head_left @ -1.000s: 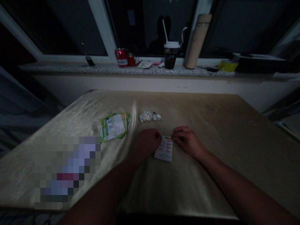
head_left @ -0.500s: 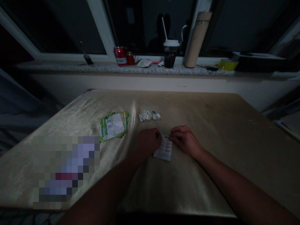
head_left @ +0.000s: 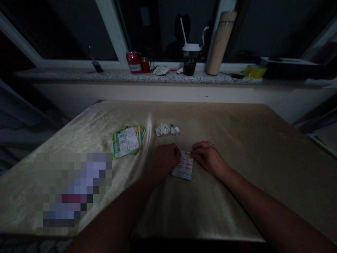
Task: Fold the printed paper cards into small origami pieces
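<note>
A small printed leaflet (head_left: 184, 168) with red and dark text lies on the cloth-covered table between my hands. My left hand (head_left: 170, 156) is closed at its upper left edge, fingertips pinching the paper there. At the upper right edge, my right hand (head_left: 206, 153) has its fingers pressed together on the leaflet's corner. Just beyond the hands sit crumpled paper pieces (head_left: 163, 129) and a smaller crumpled piece (head_left: 175, 130). To the left lies a fanned stack of green-and-white leaflets (head_left: 127, 141).
A blurred-out purplish object (head_left: 81, 186) lies at the table's left front. On the windowsill (head_left: 113, 77) stand a red can (head_left: 133, 63), a smaller orange-red container (head_left: 144, 65), a lidded drink cup (head_left: 190, 60), a tall wooden-looking cylinder (head_left: 220, 44) and a yellow item (head_left: 255, 72).
Both hands keep their places at the leaflet's upper edges. The whole view has shifted very slightly; nothing else has visibly moved.
</note>
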`<action>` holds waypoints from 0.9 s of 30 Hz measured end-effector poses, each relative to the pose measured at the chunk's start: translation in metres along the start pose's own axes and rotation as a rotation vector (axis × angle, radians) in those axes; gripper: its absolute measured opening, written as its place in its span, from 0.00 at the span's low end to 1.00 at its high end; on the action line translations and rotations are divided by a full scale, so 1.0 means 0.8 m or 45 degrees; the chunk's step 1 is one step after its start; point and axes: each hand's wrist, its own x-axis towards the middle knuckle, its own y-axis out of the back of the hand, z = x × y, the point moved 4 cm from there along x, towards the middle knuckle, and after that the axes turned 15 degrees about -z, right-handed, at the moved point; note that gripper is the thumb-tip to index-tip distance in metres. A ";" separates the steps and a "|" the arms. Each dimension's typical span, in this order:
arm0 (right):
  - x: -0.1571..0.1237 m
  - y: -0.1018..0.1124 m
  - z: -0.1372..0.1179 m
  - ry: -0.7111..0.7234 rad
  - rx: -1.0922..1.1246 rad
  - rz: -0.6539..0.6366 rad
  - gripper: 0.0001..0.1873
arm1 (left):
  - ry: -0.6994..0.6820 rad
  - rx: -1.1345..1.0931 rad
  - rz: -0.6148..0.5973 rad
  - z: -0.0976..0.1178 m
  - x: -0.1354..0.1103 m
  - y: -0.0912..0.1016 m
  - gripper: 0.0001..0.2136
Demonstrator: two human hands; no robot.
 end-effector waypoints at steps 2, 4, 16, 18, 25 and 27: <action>-0.001 0.000 -0.003 -0.004 -0.013 -0.015 0.05 | 0.002 0.003 0.008 0.000 0.000 -0.001 0.11; -0.002 0.000 -0.005 -0.005 -0.027 -0.031 0.06 | 0.003 0.006 0.012 0.000 0.000 -0.001 0.12; -0.017 0.000 -0.013 0.000 -0.088 -0.151 0.13 | 0.016 0.014 0.021 0.000 0.000 -0.002 0.12; -0.019 0.002 -0.014 0.000 -0.088 -0.171 0.15 | 0.017 0.011 0.020 0.000 0.001 -0.003 0.12; -0.024 0.007 -0.024 -0.034 -0.114 -0.221 0.29 | -0.008 -0.021 0.015 -0.003 0.002 -0.004 0.12; -0.026 0.008 -0.027 -0.051 -0.127 -0.224 0.32 | -0.012 -0.036 0.011 -0.003 0.002 -0.004 0.12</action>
